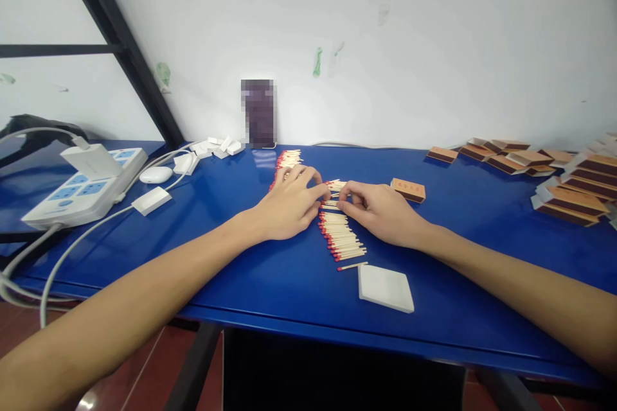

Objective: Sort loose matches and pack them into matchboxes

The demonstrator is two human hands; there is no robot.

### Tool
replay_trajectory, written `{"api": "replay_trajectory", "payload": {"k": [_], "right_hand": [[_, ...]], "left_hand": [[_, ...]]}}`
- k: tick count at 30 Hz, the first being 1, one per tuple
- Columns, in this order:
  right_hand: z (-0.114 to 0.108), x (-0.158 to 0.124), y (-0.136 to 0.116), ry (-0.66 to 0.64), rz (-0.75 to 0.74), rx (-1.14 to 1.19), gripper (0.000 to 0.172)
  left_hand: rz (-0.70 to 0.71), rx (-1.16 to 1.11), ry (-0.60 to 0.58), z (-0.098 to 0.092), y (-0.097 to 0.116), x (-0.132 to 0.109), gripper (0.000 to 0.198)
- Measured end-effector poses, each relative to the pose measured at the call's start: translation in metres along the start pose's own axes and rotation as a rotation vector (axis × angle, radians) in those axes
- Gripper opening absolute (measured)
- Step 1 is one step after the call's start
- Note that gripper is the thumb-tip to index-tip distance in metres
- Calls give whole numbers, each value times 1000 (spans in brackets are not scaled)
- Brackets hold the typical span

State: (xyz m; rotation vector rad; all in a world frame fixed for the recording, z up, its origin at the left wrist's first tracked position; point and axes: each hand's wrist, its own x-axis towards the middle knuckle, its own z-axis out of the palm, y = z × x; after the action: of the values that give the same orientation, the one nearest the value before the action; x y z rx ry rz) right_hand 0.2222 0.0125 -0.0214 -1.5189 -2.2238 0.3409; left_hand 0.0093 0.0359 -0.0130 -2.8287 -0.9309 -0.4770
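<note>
A long row of red-tipped matches [340, 237] lies across the middle of the blue table [250, 270]. My left hand [289, 202] rests on the row's left side, fingers curled over the sticks. My right hand [380, 209] meets it from the right, its fingertips pinched on a few matches [332, 196] between the two hands. More matches [288, 157] lie behind my left hand. A white inner tray [385, 287] sits near the front edge, with one stray match [351, 266] beside it. A closed brown matchbox [408, 189] lies just right of my right hand.
Stacks of brown matchboxes [569, 196] and loose sleeves [501, 155] fill the right side. White trays [219, 146] lie at the back left. A power strip [81, 183], white cables [58, 250], an adapter [151, 200] and a white case [155, 174] occupy the left. A blurred dark object [259, 112] leans on the wall.
</note>
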Motion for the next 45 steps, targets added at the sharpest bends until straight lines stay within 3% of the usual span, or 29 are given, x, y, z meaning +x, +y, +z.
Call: {"api": "replay_trajectory", "payload": {"k": [34,45], "right_hand": [[-1,4,1,22,8,32,12],[-4,2,0,-8,-10,89,24]], "left_hand": [[-23,46,2,-1,0,-1,26],[-11,13,-32,-3,0,-1,29]]}}
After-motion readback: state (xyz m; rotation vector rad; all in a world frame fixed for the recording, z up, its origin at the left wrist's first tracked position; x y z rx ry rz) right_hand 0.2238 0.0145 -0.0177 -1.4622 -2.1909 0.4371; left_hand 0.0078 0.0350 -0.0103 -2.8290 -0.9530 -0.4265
